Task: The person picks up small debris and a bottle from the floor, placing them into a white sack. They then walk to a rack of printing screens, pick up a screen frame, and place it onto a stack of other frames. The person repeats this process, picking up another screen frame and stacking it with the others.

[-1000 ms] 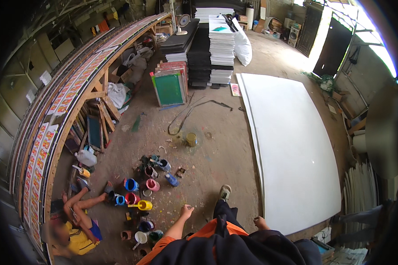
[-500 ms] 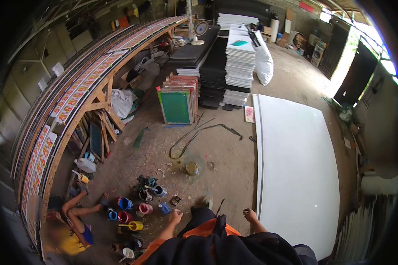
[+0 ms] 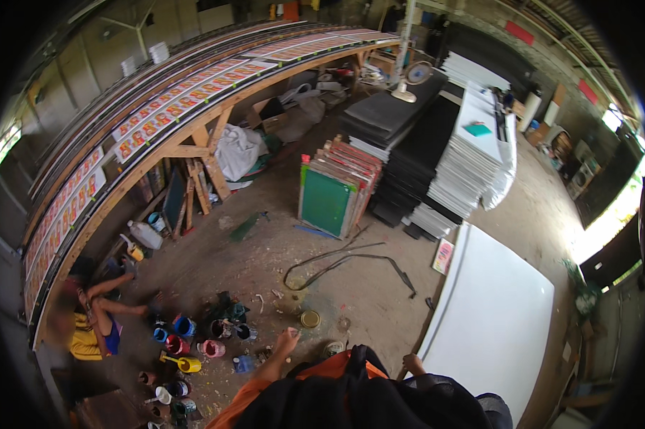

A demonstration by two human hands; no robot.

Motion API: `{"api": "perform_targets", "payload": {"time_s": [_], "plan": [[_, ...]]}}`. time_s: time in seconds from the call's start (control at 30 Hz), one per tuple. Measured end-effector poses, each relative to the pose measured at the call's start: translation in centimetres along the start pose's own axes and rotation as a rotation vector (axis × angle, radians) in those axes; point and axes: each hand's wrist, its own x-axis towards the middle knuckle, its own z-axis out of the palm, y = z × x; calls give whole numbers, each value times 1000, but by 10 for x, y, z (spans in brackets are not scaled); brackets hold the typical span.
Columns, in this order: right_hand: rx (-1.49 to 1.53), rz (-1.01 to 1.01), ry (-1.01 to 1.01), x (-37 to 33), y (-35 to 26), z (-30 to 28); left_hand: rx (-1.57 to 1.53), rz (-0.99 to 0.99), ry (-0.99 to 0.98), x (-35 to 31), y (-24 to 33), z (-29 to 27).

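My left hand (image 3: 287,342) is held low over the floor, its fingers pinched together; whatever may be between them is too small to make out. Just beyond it stands a round open tin (image 3: 309,319). My right hand (image 3: 412,365) is curled closed beside the near left edge of a large white sheet (image 3: 490,314) lying on the floor; whether it touches that edge or holds anything is unclear. Left of my left hand are a blue pot (image 3: 185,327), a red pot (image 3: 177,346), a pink pot (image 3: 211,348) and a yellow pot (image 3: 189,365), among several others.
A person (image 3: 90,336) sits low at the left, beneath a long curved bench (image 3: 193,129) bearing printed sheets. Ahead stand framed screens (image 3: 324,200), stacked white sheets (image 3: 462,168) and a fan (image 3: 415,75). A dark strap (image 3: 351,257) lies looped on the floor.
My view has swung left, so the bench and stacks sit farther right in the picture. My left hand has reached slightly forward, and my right hand is now lower, closer to the white sheet's edge.
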Motion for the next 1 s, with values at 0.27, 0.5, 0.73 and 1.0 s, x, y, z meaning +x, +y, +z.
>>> {"api": "perform_targets", "payload": {"time_s": [0.27, 0.5, 0.73, 1.0], "plan": [[-57, -32, -82, 167, -80, -127, -65, -86, 140, 88, 89, 15], [-206, -249, -70, 300, -227, -190, 50, -130, 334, 115, 75, 20], [-272, -617, -53, 400, -342, -192, -200, -304, 472, 143, 113, 1], [-212, -550, -353, 462, -474, -126, -347, -529, 444, 251, 90, -62]]}}
